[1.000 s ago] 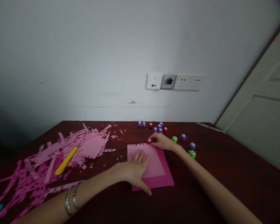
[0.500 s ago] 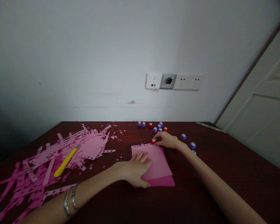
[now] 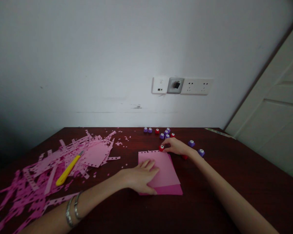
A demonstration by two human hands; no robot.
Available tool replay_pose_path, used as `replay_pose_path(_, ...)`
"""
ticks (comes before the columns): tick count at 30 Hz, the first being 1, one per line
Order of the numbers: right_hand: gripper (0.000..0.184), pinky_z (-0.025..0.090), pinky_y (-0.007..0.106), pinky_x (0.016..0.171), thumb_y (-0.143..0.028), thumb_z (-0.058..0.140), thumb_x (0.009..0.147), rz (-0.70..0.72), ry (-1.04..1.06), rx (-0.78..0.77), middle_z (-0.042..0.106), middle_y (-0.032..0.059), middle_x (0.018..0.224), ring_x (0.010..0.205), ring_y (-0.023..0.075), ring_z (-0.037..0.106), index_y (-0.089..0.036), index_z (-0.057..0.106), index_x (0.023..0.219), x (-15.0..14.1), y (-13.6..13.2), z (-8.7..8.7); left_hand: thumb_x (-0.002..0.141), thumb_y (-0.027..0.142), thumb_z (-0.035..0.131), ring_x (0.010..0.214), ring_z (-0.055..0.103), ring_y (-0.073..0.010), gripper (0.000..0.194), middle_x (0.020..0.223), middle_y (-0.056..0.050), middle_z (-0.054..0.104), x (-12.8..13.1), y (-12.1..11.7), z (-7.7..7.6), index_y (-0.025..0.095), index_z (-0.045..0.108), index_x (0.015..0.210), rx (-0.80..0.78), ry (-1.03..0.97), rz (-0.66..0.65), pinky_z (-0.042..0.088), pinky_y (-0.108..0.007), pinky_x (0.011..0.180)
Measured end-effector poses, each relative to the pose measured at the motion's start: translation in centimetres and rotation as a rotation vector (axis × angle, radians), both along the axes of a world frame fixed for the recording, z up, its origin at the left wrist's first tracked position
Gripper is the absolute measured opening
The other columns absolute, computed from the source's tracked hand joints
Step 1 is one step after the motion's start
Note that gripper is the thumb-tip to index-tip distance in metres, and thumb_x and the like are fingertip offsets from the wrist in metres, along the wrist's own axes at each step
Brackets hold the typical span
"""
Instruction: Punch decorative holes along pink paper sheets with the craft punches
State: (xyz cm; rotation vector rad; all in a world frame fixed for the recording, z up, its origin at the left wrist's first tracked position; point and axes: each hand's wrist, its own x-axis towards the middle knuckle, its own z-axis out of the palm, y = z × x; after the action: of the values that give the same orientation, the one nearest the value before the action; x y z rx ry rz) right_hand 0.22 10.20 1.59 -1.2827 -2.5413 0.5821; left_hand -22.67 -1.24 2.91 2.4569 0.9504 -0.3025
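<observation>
My left hand [image 3: 144, 175] lies flat with fingers stretched over a light pink sheet [image 3: 164, 169]. Beneath that sheet, a darker pink sheet [image 3: 169, 190] shows along the near and right sides. A row of small punched holes runs along the light sheet's far edge. At the right end of this row sits a small red craft punch [image 3: 161, 148], held in the fingers of my right hand [image 3: 175, 146]. The sheet's far edge meets the punch; how deep it sits in the slot is hidden.
Purple punches [image 3: 167, 132] and a few red ones stand near the wall, others by my right forearm. On the left, a yellow craft knife [image 3: 68, 170] rests on a heap of punched pink strips [image 3: 51, 159]. Tiny paper bits [image 3: 119, 143] are scattered beside it. A narrow strip [image 3: 219, 133] lies at the back right.
My left hand and the light sheet have shifted right over the darker sheet. The red punch in my right hand has also moved right along the sheet's edge. My right forearm now covers the green punches.
</observation>
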Motion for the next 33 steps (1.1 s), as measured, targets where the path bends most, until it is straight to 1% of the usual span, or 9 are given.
replay_pose_path(4, 0.026, 0.043, 0.031, 0.082, -0.03, 0.063, 0.072, 0.018, -0.002, 0.008, 0.066, 0.0055, 0.1, 0.092, 0.0215, 0.059, -0.02, 0.068, 0.095, 0.1, 0.1, -0.2, 0.076, 0.059, 0.048, 0.134, -0.003, -0.0331, 0.086, 0.148, -0.018, 0.0, 0.0, 0.0, -0.1, 0.011, 0.017, 0.141, 0.006, -0.009, -0.002, 0.014, -0.048, 0.106)
replay_pose_path(7, 0.029, 0.044, 0.031, 0.082, -0.03, 0.064, 0.072, 0.027, -0.003, 0.003, 0.066, 0.0062, 0.102, 0.091, 0.0217, 0.059, -0.019, 0.068, 0.098, 0.1, 0.2, -0.3, 0.078, 0.065, 0.039, 0.134, -0.006, -0.0318, 0.087, 0.148, -0.017, -0.003, 0.6, 0.1, -0.2, 0.011, 0.015, 0.142, 0.031, -0.048, -0.006, 0.013, -0.047, 0.107)
replay_pose_path(10, 0.029, 0.044, 0.031, 0.082, -0.029, 0.064, 0.072, 0.027, 0.005, -0.003, 0.066, 0.006, 0.101, 0.091, 0.0216, 0.06, -0.019, 0.068, 0.098, 0.2, 0.3, -0.4, 0.082, 0.064, 0.031, 0.135, -0.008, -0.0291, 0.082, 0.148, -0.016, -0.003, 1.9, 0.5, -0.5, 0.01, 0.013, 0.142, 0.085, -0.091, -0.047, 0.01, -0.044, 0.108)
replay_pose_path(14, 0.026, 0.045, 0.029, 0.079, -0.025, 0.063, 0.072, 0.025, 0.026, 0.0, 0.067, 0.0062, 0.098, 0.088, 0.0205, 0.061, -0.017, 0.068, 0.096, 0.2, 0.3, -0.5, 0.085, 0.062, 0.026, 0.134, -0.007, -0.0316, 0.078, 0.148, -0.017, -0.003, 3.9, 1.3, -1.4, 0.009, 0.015, 0.141, 0.149, -0.122, -0.073, 0.008, -0.046, 0.108)
replay_pose_path(17, 0.026, 0.045, 0.028, 0.079, -0.022, 0.062, 0.071, 0.019, 0.028, 0.01, 0.068, 0.0064, 0.098, 0.087, 0.0199, 0.061, -0.016, 0.068, 0.095, 0.2, 0.3, -0.5, 0.084, 0.063, 0.027, 0.134, -0.006, -0.0344, 0.08, 0.147, -0.019, -0.002, 4.6, 1.8, -2.4, 0.009, 0.014, 0.141, 0.172, -0.119, -0.072, 0.01, -0.049, 0.107)
replay_pose_path(20, 0.025, 0.045, 0.028, 0.079, -0.022, 0.063, 0.071, 0.024, 0.033, 0.018, 0.068, 0.0064, 0.097, 0.087, 0.0199, 0.061, -0.016, 0.068, 0.095, 0.1, 0.3, -0.6, 0.083, 0.065, 0.028, 0.134, -0.004, -0.0365, 0.083, 0.147, -0.02, 0.001, 4.7, 2.0, -3.4, 0.009, 0.014, 0.141, 0.179, -0.112, -0.078, 0.011, -0.052, 0.105)
replay_pose_path(23, 0.025, 0.045, 0.028, 0.078, -0.022, 0.063, 0.071, 0.026, 0.043, 0.03, 0.068, 0.0066, 0.096, 0.086, 0.0201, 0.061, -0.016, 0.068, 0.095, 0.1, 0.4, -0.7, 0.083, 0.065, 0.027, 0.134, -0.002, -0.0369, 0.082, 0.147, -0.021, 0.002, 4.5, 2.0, -3.9, 0.008, 0.014, 0.141, 0.192, -0.133, -0.086, 0.012, -0.052, 0.105)
replay_pose_path(28, 0.025, 0.046, 0.028, 0.075, -0.023, 0.063, 0.07, 0.024, 0.052, 0.031, 0.068, 0.0059, 0.094, 0.084, 0.0196, 0.061, -0.017, 0.069, 0.094, 0.1, 0.6, -0.9, 0.082, 0.067, 0.026, 0.134, -0.002, -0.0363, 0.082, 0.148, -0.02, 0.003, 4.3, 2.2, -4.0, 0.01, 0.015, 0.141, 0.192, -0.149, -0.096, 0.011, -0.051, 0.105)
replay_pose_path(33, 0.027, 0.046, 0.028, 0.072, -0.023, 0.064, 0.068, 0.011, 0.051, 0.013, 0.068, 0.0055, 0.092, 0.081, 0.0191, 0.061, -0.018, 0.069, 0.094, 0.2, 0.5, -0.9, 0.082, 0.066, 0.028, 0.134, 0.0, -0.0367, 0.081, 0.147, -0.021, 0.006, 4.3, 1.8, -3.9, 0.01, 0.016, 0.141, 0.199, -0.144, -0.104, 0.013, -0.052, 0.104)
